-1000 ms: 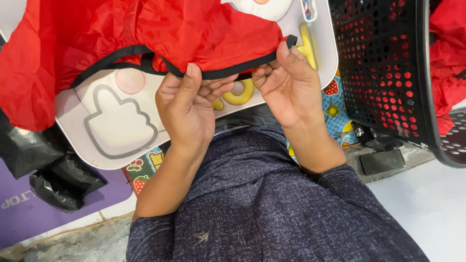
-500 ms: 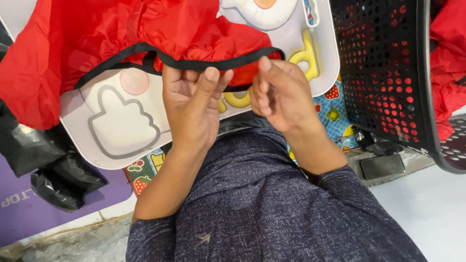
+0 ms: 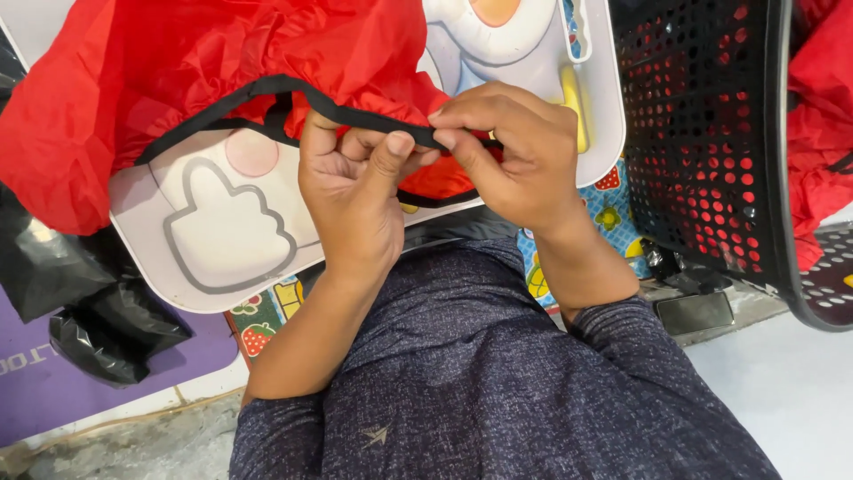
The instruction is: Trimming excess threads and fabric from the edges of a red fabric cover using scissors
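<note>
A crumpled red fabric piece (image 3: 178, 80) with a black edge band (image 3: 267, 87) lies over a white cartoon-printed tray table (image 3: 222, 240). My left hand (image 3: 351, 191) pinches the black band near its middle, thumb up against it. My right hand (image 3: 511, 151) grips the same band just to the right, fingers folded over it. Both hands meet at the band, above my lap in a dark blue top. Part of the red fabric bunches under my right hand.
A black perforated plastic basket (image 3: 711, 133) stands at the right with more red fabric (image 3: 822, 116) inside. Black plastic bags (image 3: 89, 302) lie at the left on a purple mat (image 3: 53, 382). A colourful fruit-print mat (image 3: 267, 316) shows under the tray.
My hands have moved together along the black band. The right hand slid left and folded the edge over; the red fabric now bunches between them.
</note>
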